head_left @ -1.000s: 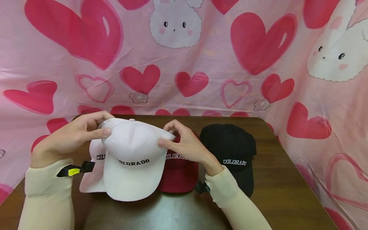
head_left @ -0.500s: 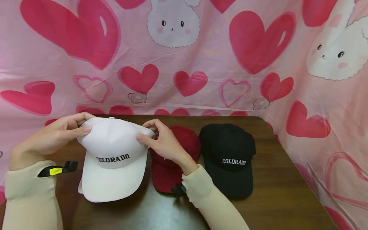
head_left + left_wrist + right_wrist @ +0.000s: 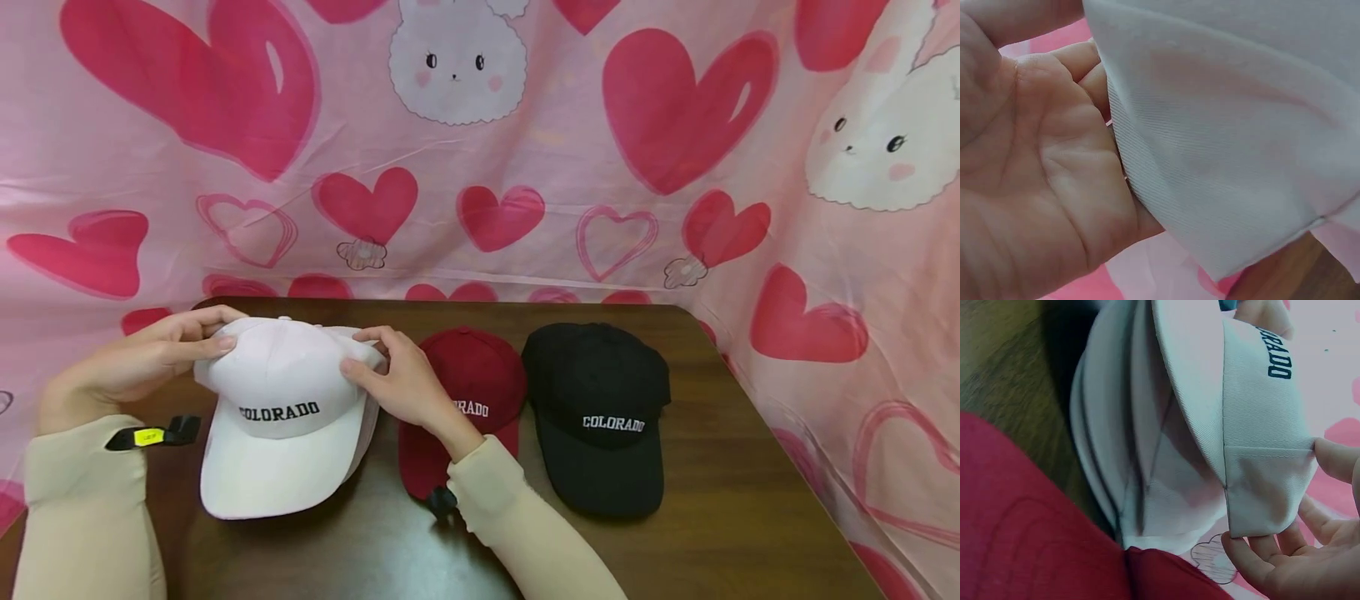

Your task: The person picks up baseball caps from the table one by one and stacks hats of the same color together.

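A white baseball cap (image 3: 281, 367) with COLORADO in black letters hangs between my hands, its brim towards me. My left hand (image 3: 146, 358) pinches its left side, thumb on the crown. On the other side, my right hand (image 3: 401, 383) grips the lower edge between thumb and fingers. Pale caps (image 3: 1107, 412) sit stacked directly beneath it in the right wrist view; from the head, only a pinkish edge (image 3: 367, 429) of them shows. White cloth (image 3: 1222, 131) fills much of the left wrist view beside my palm (image 3: 1035, 175).
A dark red cap (image 3: 468, 362) stands right of the white one, partly behind my right wrist. Further right is a black cap (image 3: 600, 375) with white lettering. All rest on a brown wooden table (image 3: 735, 467). A pink heart-patterned cloth (image 3: 555, 150) hangs behind.
Both hands have carried the white cap left, off the front of the red cap and over the pinkish one, then lowered it slightly. The red and black caps have stayed put.
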Demonstrator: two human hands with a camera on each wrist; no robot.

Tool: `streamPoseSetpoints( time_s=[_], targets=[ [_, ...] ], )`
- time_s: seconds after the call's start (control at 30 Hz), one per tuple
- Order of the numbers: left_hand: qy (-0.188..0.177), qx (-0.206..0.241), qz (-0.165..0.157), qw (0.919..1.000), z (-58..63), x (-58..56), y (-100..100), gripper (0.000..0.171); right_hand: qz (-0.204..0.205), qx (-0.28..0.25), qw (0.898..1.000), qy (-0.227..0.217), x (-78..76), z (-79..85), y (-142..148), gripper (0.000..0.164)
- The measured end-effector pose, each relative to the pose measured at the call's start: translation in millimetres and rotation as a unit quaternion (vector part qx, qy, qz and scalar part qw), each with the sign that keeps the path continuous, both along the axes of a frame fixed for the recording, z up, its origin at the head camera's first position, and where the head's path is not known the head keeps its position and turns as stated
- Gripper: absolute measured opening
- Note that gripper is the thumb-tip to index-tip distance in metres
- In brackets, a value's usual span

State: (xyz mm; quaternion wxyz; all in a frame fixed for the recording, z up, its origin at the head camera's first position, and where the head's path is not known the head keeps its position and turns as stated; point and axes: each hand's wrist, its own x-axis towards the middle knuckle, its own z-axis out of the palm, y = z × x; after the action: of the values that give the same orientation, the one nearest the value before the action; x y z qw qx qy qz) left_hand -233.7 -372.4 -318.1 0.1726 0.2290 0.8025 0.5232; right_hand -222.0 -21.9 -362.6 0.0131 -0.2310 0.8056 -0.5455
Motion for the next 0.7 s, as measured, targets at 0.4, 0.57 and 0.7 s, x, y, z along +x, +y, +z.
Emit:
streamPoseSetpoints(
  time_s=[0.4, 0.57, 0.7],
  targets=[
    [-0.04, -0.037, 0.058, 0.9968, -14.8, -8.1, 4, 0.034, -0.003, 0.053, 0.998, 0.033, -2.7, -10.8, 0, 0.042],
    [-0.085, -0.027, 0.048, 0.9948, -16.7, -7.7, 4, 0.036, -0.011, 0.065, 0.997, 0.03, -1.6, -14.6, -4, 0.039],
    [-0.099, -0.03, 0.044, 0.9937, -18.8, -7.0, 4, 0.04, -0.019, 0.068, 0.997, 0.024, 0.2, -16.2, -6, 0.038]
  ],
)
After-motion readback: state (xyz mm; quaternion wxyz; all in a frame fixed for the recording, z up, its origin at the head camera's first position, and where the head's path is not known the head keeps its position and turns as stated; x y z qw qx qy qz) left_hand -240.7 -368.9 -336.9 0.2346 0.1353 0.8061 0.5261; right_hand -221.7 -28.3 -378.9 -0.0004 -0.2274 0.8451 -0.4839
